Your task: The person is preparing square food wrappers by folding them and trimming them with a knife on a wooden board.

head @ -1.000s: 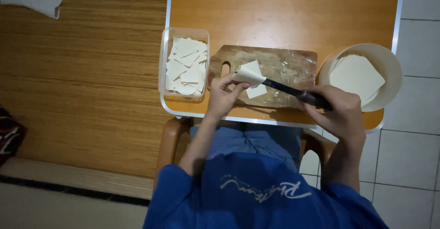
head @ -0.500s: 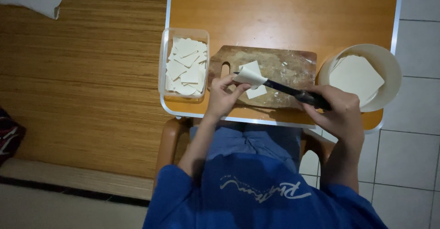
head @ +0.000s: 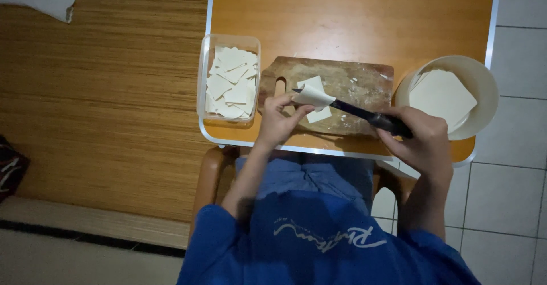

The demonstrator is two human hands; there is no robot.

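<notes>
My right hand (head: pixel 419 139) grips the black handle of a knife (head: pixel 364 114), whose blade points left over a floured wooden cutting board (head: pixel 356 85). A pale cut piece of dough sheet (head: pixel 312 96) lies lifted on the blade tip. My left hand (head: pixel 279 119) pinches that piece at its near edge. Two more pale pieces (head: pixel 316 114) lie flat on the board under it. Left of the board stands a clear plastic container (head: pixel 229 80) filled with several cut pieces.
A round cream bowl (head: pixel 476 85) holding a stack of square sheets sits at the right of the orange table (head: pixel 353 17). A woven mat (head: pixel 102 91) covers the floor at left, white tiles (head: pixel 513 188) at right. A wooden chair arm (head: pixel 208 176) shows below.
The dough piece on the knife tip and my left hand have shifted slightly left and lower. My right hand has barely moved.
</notes>
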